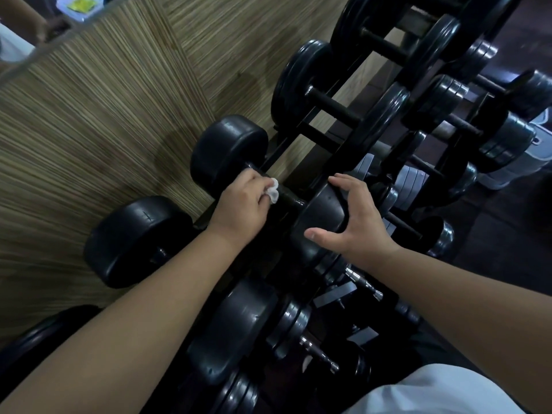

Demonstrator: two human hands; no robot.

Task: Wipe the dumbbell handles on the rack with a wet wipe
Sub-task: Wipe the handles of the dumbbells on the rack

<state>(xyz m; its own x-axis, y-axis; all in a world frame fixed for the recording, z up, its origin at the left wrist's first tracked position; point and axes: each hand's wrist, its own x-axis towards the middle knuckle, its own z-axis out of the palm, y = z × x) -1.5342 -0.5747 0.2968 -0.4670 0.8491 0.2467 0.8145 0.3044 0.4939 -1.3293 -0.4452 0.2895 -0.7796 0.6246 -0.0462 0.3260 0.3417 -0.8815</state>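
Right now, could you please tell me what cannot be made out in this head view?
1. Wet wipe: only a bunched bit shows; the left hand hides the rest.
2. Handle under that hand: mostly covered, so how clean it is cannot be judged.
3. Packet at the top edge: cut off and blurred, label unreadable.
4. Lower dumbbells: partly hidden by the forearms.

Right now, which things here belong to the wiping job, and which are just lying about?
Job: left hand, wet wipe, dumbbell handle, right hand on the dumbbell head, rack.
Lying about: grey plates, chrome-handled dumbbells, yellow packet.
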